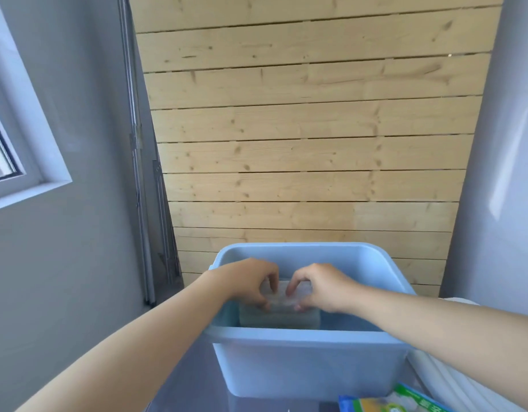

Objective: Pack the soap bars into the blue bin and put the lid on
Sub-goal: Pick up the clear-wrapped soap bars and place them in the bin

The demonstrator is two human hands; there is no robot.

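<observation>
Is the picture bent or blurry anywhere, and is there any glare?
Head view: wide-angle bend bows the wooden slat wall and window frame; a glare streak on the right wall; the soap bar inside the blue bin looks soft and shadowed.

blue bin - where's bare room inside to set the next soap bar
Inside the blue bin, the right part looks bare, between the right hand and the right wall. The far strip along the back wall is open too. The left-centre is crowded: both hands, the left hand included, hold a pale soap bar above another pale piece below.
</observation>
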